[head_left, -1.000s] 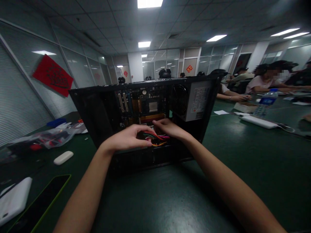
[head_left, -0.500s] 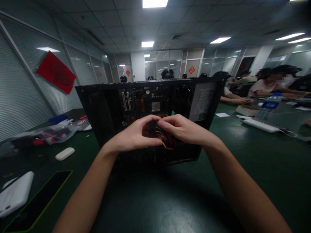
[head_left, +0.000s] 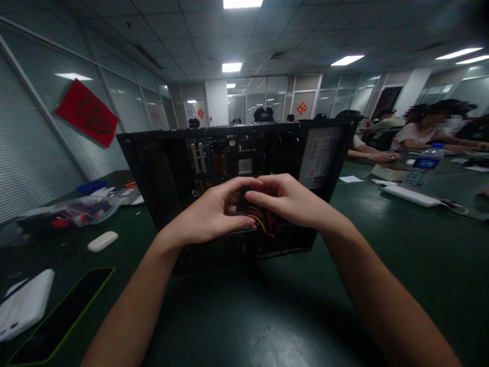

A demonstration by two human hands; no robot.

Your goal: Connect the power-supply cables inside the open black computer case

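Note:
An opened black computer case stands on the green table in front of me, its inside facing my way. Across its lower middle, a bundle of red, yellow and black power wires runs between my hands. My left hand curls around the left end of the bundle, thumb below and fingers above. From the right, my right hand grips the wires with thumb and bent fingers, its fingertips meeting those of the left. What sits at the wire end is mostly hidden by the fingers. Behind them are the motherboard and the power supply.
On the left lie a phone with a green edge, a white device, a small white case and a plastic bag of parts. To the right are a water bottle and a white power strip. People sit beyond.
My right hand has shifted slightly up and left, its fingers now over the left fingertips. More of the coloured wires shows between the hands. The case stays in place.

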